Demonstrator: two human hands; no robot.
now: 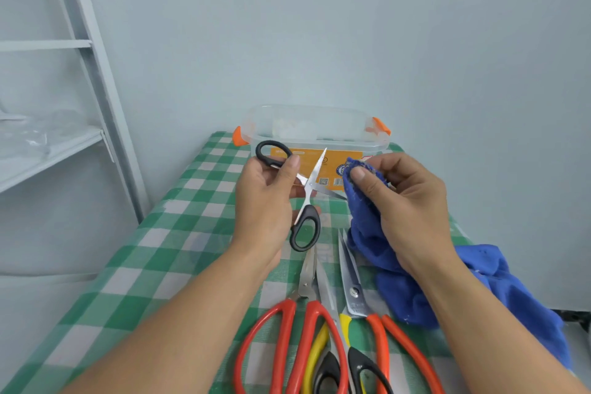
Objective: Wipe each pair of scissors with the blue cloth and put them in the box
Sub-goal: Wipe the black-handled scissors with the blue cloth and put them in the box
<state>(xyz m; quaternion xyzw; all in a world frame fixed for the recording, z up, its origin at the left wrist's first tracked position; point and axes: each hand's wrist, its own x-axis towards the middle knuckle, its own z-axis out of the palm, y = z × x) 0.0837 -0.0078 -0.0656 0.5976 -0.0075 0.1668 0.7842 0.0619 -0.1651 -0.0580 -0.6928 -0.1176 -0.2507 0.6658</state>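
My left hand (pixel 265 201) holds black-handled scissors (pixel 307 192) spread wide open above the table, thumb on the upper handle. One blade points up, the other points right towards the blue cloth (pixel 367 201). My right hand (pixel 406 201) grips a bunched fold of that cloth right at the blade's tip; the rest of the cloth trails down to the table on the right. Behind stands the clear plastic box (pixel 315 134) with orange clips, open on top.
Three more pairs of scissors lie near the front edge: red-handled (pixel 287 339), yellow-and-black (pixel 332 345) and orange-handled (pixel 380 329). The table wears a green checked cloth (pixel 166 265). A grey shelf frame (pixel 92 73) stands at left, a wall close behind.
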